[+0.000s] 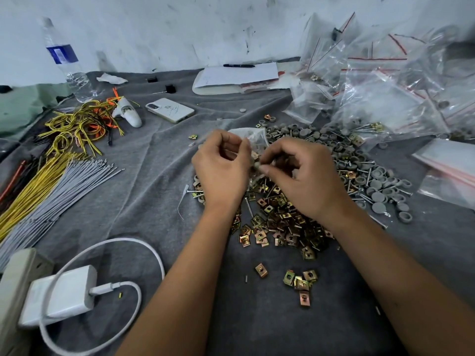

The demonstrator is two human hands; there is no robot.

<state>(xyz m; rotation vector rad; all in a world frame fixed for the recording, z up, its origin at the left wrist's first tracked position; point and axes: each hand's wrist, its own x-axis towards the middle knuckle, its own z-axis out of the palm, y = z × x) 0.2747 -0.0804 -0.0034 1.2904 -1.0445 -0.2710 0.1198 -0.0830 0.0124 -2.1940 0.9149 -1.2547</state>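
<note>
My left hand (221,170) holds a small clear plastic bag (253,138) by its mouth, fingers curled round the edge. My right hand (300,176) pinches a small grey piece (257,167) at the bag's opening, thumb and forefinger together. Both hands hover above a pile of brass-coloured clip nuts (282,222) on the grey cloth (154,191). Grey rubber caps (377,183) and screws (359,173) lie heaped to the right of the hands. What is inside the bag is blurred.
Yellow and grey wires (51,176) lie at the left. A white charger (61,294) with its cable sits at the front left. A phone (169,109), a water bottle (66,62), a notepad (236,75) with a pen and a heap of zip bags (385,80) stand further back.
</note>
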